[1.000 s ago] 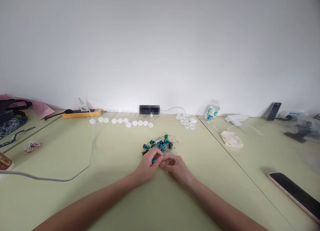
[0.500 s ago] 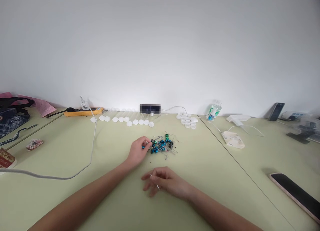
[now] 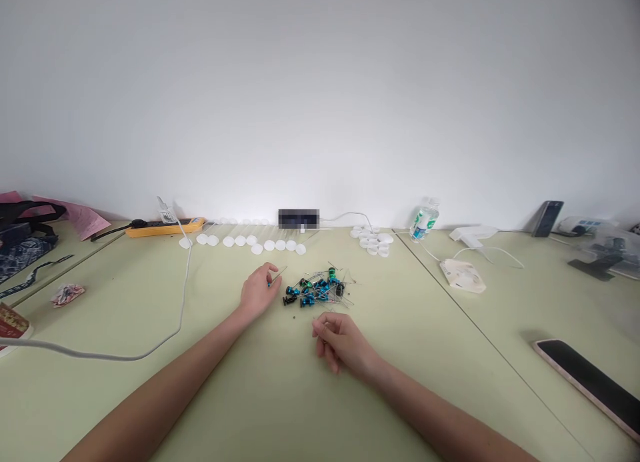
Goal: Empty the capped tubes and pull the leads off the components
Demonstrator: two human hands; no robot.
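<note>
My left hand [image 3: 260, 291] is just left of a pile of small blue, green and black cylinders with thin wire leads [image 3: 320, 293]. Between its thumb and fingers is a blue piece [image 3: 270, 285], mostly hidden, with a fine wire sticking out to the upper right. In front of the pile, my right hand [image 3: 343, 342] is apart from it, thumb and forefinger pinched together. What lies in that pinch is too hidden to name. A tiny dark bit [image 3: 294, 317] lies on the table between the hands.
Rows of white discs [image 3: 270, 246] lie at the back, and a cluster of white discs [image 3: 373, 242] sits further right. A yellow power strip [image 3: 165, 228], clear bottle [image 3: 425, 219] and phone [image 3: 590, 379] surround the work area. A white cable [image 3: 185, 282] curves across the left.
My left hand has drawn back leftward from the pile with a blue piece. My right hand has moved slightly up and right; the thin white stick seen in its fingers no longer shows clearly.
</note>
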